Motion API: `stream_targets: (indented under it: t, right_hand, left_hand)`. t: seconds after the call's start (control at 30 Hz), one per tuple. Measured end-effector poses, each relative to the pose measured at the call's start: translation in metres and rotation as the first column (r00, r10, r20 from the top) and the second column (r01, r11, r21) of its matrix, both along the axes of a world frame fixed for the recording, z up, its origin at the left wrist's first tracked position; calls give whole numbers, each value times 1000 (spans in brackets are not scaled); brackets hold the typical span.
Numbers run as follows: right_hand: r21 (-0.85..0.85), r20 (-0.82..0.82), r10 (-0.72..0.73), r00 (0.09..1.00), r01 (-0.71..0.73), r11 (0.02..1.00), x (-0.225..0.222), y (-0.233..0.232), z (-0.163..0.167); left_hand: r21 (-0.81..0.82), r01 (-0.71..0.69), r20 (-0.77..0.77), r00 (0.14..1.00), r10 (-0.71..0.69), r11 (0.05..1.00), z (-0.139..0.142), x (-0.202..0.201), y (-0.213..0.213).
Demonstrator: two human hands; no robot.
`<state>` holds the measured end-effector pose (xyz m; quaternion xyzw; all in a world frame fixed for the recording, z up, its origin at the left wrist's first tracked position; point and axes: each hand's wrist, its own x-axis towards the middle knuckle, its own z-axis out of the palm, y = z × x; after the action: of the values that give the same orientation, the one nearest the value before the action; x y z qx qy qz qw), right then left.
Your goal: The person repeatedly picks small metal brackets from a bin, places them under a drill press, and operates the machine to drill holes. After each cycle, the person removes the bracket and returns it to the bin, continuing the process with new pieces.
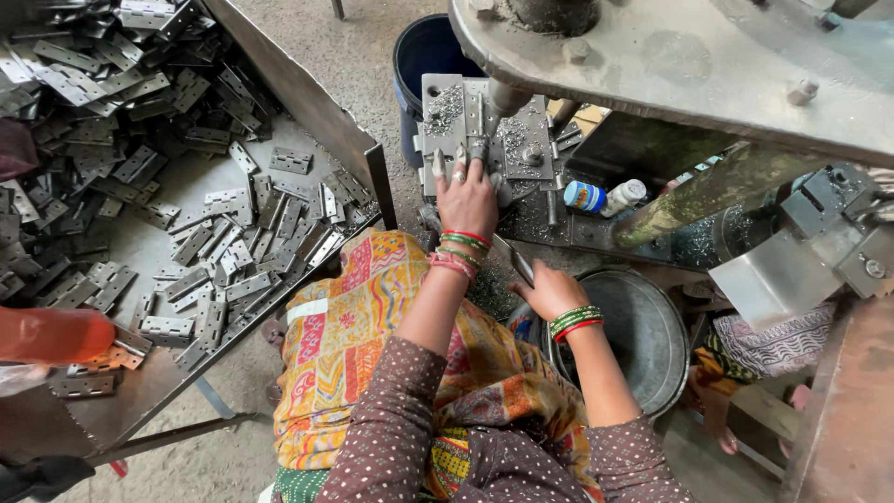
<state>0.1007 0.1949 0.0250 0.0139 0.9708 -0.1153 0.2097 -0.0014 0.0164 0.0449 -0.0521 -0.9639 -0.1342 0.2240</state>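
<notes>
Steel fixture block [480, 130] lies under the left hand [466, 196], whose arm reaches forward, fingers spread flat, pressing on it. Right of those fingers lies a small blue-and-white bottle [603, 197]. The right hand [549, 291], low beside a metal bowl [652, 326], pinches a thin metal strip [514, 261].

Two hands are in view: the left hand [466, 197] at twelve o'clock and the right hand [549, 291] at three. One press [484, 130], one blue bucket [424, 51], one metal basin [643, 335] and one small bottle [603, 197]. The hinges [214, 279] at nine o'clock are too many to count.
</notes>
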Motion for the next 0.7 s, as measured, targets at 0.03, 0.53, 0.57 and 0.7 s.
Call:
stream_targets:
  t: [0.03, 0.53, 0.57, 0.7]
  right_hand:
    - [-1, -23, 13, 1000, -13, 1000, 1, 2, -5]
    - [-33, -38, -7, 999, 6, 999, 9, 6, -29]
    - [-19, -19, -8, 1000, 7, 1000, 4, 7, -24]
    - [-31, -72, -34, 997, 32, 999, 11, 5, -36]
  left_hand:
    - [21, 1, 7, 1000, -1, 1000, -2, -3, 1]
    - [-69, -3, -20, 1000, 2, 998, -18, -4, 8]
    - [-60, 0, -3, 1000, 0, 998, -20, -4, 9]
    - [-21, -15, -41, 999, 14, 1000, -23, -11, 9]
